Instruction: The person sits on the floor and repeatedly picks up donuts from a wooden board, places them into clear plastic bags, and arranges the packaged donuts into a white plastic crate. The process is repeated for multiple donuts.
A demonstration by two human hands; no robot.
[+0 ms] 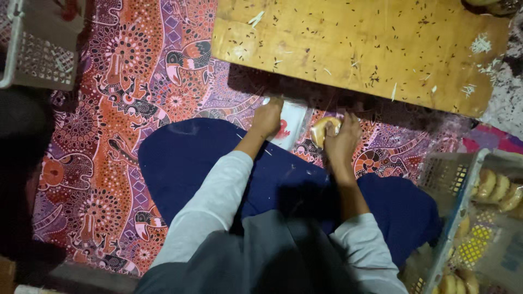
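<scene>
- My left hand (267, 117) rests on a clear plastic bag (291, 124) with a red mark on it; my fingers are curled down on its near corner, holding it flat against the patterned cloth (136, 81).
- The bag lies just under the near edge of the low wooden worktop (354, 49), half in its shadow.
- My right hand (343, 139) is closed around a round, pale bun (325, 129), thumb and fingers pinching it from the right side.
- The bun sits just beside the bag's right edge, close enough that they may be touching; I cannot tell for sure.
- Both hands are close together, in front of my knees, which are covered in dark blue fabric.
- My sleeves are light grey and pulled back from the wrists.
- The worktop is bare wood, scattered with small dark specks and a few pale shreds.
- To my right stands a plastic crate (452, 185) with a mesh wall, and more buns (498, 188) like the one I hold lie stacked inside it.
- Another pale crate (38, 54) sits at the far left on the cloth, well apart from my hands.
</scene>
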